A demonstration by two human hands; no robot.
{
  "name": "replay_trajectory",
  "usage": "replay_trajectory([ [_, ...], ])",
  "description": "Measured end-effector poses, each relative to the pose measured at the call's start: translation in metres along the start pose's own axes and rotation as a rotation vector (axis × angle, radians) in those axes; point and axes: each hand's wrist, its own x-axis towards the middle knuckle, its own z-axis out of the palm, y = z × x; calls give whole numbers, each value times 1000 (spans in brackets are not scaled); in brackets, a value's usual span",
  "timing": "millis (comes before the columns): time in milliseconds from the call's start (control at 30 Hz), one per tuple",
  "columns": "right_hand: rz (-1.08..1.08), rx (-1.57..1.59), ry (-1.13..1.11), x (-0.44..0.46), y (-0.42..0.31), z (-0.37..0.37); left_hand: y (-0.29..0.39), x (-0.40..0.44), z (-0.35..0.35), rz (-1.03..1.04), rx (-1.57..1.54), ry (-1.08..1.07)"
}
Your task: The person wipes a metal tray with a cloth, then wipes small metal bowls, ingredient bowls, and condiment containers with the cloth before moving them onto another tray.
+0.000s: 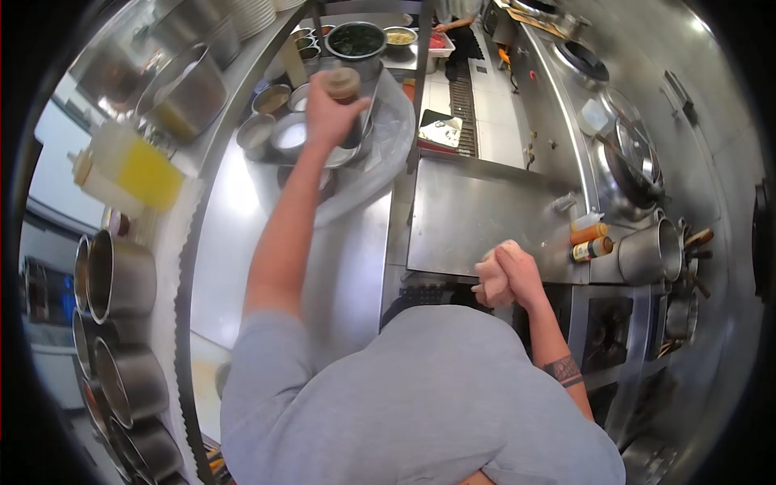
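Observation:
My left hand (330, 113) reaches over the steel counter on the left, its fingers closed around a bottle (343, 84) with a pale top and brown contents. Just beneath that hand are round containers, one of them a bowl of white powder or grains (289, 136). A bowl of brownish contents (272, 99) stands further left. In front of my body, my right hand (517, 273) is closed on a crumpled pale cloth (490, 283). Part of the cloth is hidden by the fingers.
A large bowl of dark greens (356, 39) stands at the back. Clear plastic sheeting (388, 137) hangs beside the containers. On the right are a steel worktop (469, 206), sauce bottles (592, 247), a pot (647, 252) and woks. Another person (459, 23) stands far off.

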Motion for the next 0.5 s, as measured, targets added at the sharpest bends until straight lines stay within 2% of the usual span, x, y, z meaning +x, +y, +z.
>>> replay_trajectory([
  [33,9,18,18,-12,9,-9,-10,7,-2,-21,30,10],
  [100,223,237,136,-39,26,-26,-37,19,-1,-49,95,27],
  [300,397,621,315,-95,72,-76,-84,36,7,-231,135,-51],
  [367,397,642,303,-104,78,-94,-98,39,13,-280,126,-85],
  [400,360,829,192,-110,68,-105,-110,47,17,-270,214,-65],
  [433,317,1018,84,-113,65,-115,-89,45,13,-207,260,-2],
  [467,197,1190,-19,-117,73,-134,-69,51,5,-169,531,8],
  [500,88,1345,-3,-119,63,-142,-39,49,-3,-77,601,58],
])
